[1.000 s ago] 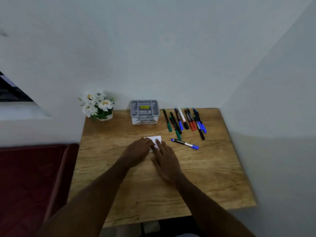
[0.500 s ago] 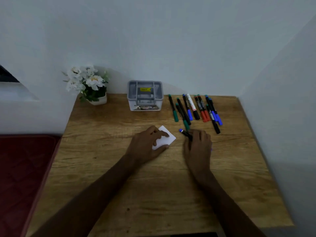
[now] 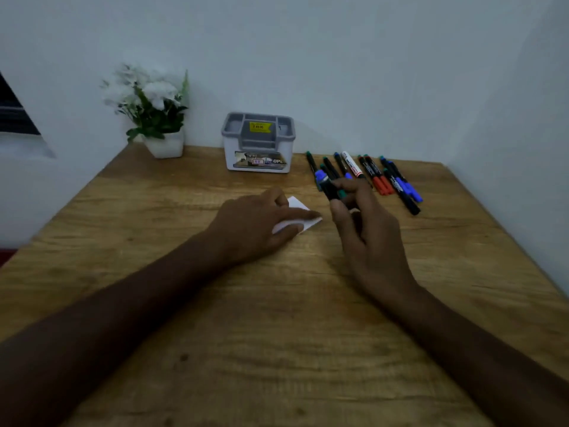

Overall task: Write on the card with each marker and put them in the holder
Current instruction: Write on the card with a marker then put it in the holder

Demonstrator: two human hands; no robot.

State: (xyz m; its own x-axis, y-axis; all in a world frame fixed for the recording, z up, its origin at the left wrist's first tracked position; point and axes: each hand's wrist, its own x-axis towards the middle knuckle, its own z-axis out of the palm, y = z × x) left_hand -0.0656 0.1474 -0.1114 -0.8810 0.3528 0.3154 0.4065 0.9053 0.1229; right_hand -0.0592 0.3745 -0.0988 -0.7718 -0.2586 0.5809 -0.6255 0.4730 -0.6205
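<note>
The wooden tabletop (image 3: pixel 277 318) fills most of the view, set into a corner of pale walls. Both forearms reach across it from the near edge. The left hand (image 3: pixel 255 226) lies flat with fingers spread, pressing down on the small white card (image 3: pixel 297 215) near the middle of the tabletop; only the card's right corner and far edge show past the fingers. Just to the right of the card, the right hand (image 3: pixel 366 235) is raised slightly, its grip closed around a black marker with a blue cap (image 3: pixel 326 183), pinched between thumb and fingertips, cap end pointing away and up to the left. The marker sits at the far tip of the grip, close beside the card but not touching it. Behind the right hand, the row of other markers (image 3: pixel 378 177) lies on the tabletop, green, blue, white and red among them, with the held marker and fingers partly covering the left ones. Well to the left of the row, the grey compartmented marker holder (image 3: pixel 258 146) stands against the back wall, a yellow sticker inside it. Farther left a white flower pot (image 3: pixel 164 143) holds white blooms.
</note>
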